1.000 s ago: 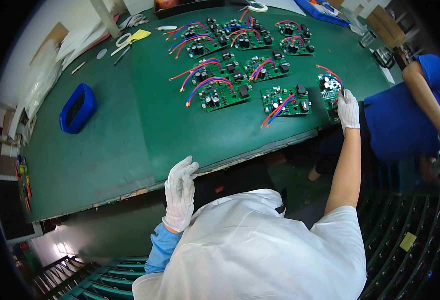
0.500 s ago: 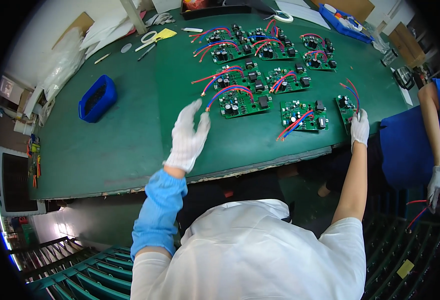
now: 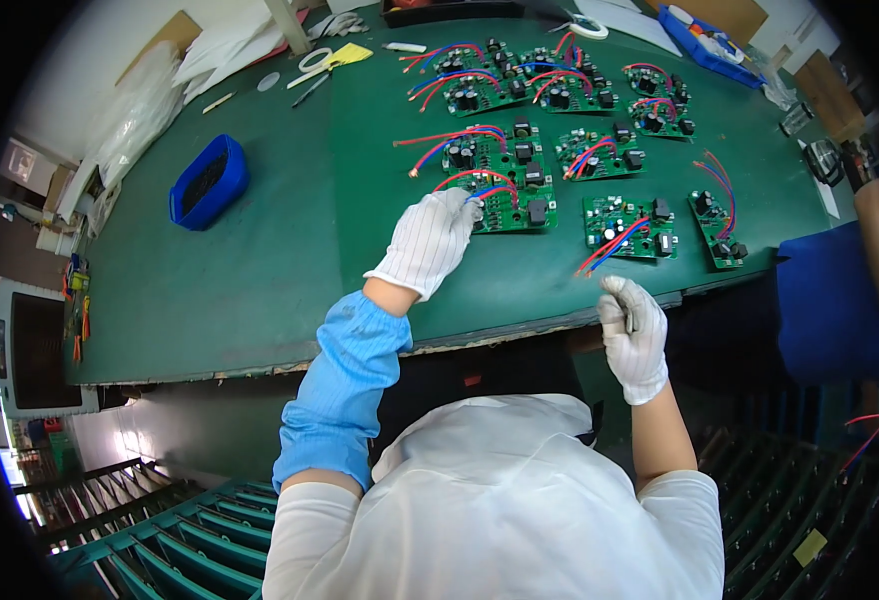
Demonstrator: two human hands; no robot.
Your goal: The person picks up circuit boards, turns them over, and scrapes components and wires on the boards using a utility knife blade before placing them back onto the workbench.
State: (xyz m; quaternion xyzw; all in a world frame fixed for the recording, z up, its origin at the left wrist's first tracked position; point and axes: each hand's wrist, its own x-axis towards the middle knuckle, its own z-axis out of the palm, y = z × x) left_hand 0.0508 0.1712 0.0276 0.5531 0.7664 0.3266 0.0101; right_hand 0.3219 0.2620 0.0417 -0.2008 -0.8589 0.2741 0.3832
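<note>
My left hand (image 3: 428,240), in a white striped glove, has its fingers closed at the left end of a green circuit board (image 3: 520,215). Those fingers hide that end and part of its red and blue wires. Off the table's front edge, my right hand (image 3: 636,338) hovers in a white glove, fingers loosely bent, thumb apart, nothing visible in it. Just beyond it lies another circuit board (image 3: 610,215), its wire ends pointing toward that hand. Farther right, a narrower-looking circuit board (image 3: 717,230) rests flat with its wires sticking up.
Several more wired boards (image 3: 580,90) lie in rows farther back on the green table (image 3: 290,270). A blue bin (image 3: 210,185) with small dark parts stands left. Tape (image 3: 315,60) and a blue tray (image 3: 705,45) lie far back. A person in blue (image 3: 830,300) is at right.
My left hand has moved right and closed at the near board's end. My right hand has let go of the rightmost board and drawn back left toward me.
</note>
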